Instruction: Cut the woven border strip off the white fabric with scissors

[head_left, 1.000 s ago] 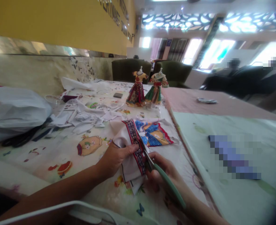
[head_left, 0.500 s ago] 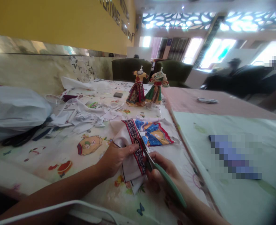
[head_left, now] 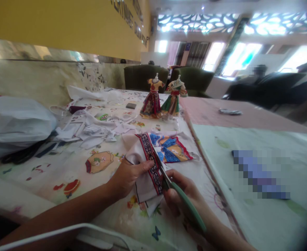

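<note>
My left hand [head_left: 128, 176] pinches a piece of white fabric [head_left: 144, 190] with a dark patterned border edged in red, its thumb on top of the border. Green-handled scissors [head_left: 188, 207] are gripped in my right hand [head_left: 179, 188], their blades lying along the right edge of that border. Just beyond the blades lies a blue and tan printed cloth piece [head_left: 171, 148] with a red edge. A tan cut-out shape [head_left: 100, 162] with a dark red edge rests to the left of my left hand.
White scraps [head_left: 96, 132] lie heaped at the left, beside a large white plastic bag [head_left: 17, 118]. Two miniature dresses on stands, one maroon [head_left: 152, 99] and one green [head_left: 173, 99], stand at the back. A pixelated blue object [head_left: 260, 176] lies on the right-hand table.
Both hands, the fabric and the scissors hold nearly the same place. Only a very slight shift of the whole view shows.
</note>
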`<state>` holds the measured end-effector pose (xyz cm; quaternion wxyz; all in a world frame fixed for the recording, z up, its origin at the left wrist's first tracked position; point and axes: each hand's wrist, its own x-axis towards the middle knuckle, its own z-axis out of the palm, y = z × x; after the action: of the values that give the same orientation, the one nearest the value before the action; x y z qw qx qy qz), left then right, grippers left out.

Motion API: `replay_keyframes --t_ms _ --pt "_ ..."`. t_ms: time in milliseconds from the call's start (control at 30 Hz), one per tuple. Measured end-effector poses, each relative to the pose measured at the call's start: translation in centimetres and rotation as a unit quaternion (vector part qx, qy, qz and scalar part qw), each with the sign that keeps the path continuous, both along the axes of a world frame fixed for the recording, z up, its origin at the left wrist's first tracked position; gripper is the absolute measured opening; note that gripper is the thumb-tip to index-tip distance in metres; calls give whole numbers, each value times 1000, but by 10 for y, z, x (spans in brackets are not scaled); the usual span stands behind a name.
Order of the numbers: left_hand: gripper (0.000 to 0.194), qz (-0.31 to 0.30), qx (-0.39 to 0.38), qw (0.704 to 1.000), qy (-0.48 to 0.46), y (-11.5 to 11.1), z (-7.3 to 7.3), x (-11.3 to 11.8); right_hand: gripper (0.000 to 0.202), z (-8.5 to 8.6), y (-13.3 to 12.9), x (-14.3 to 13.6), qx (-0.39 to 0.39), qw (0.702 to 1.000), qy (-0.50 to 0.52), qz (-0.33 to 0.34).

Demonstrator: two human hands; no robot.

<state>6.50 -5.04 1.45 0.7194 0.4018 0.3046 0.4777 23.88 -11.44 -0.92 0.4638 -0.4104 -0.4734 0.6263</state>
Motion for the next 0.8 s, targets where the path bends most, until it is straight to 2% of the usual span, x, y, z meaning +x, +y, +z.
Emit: replay_keyframes --t_ms 100,300,800 --pt "28 -5 -2 1000 0 1 0 0 57 -3 1 0 4 1000 -1 -6" --pt "34 -11 -3 1000 14 0 2 1 67 -8 2 2 5 1000 20 4" --pt "28 -22 -7 999 31 0 1 1 63 -9 -3 -2 14 999 34 -19"
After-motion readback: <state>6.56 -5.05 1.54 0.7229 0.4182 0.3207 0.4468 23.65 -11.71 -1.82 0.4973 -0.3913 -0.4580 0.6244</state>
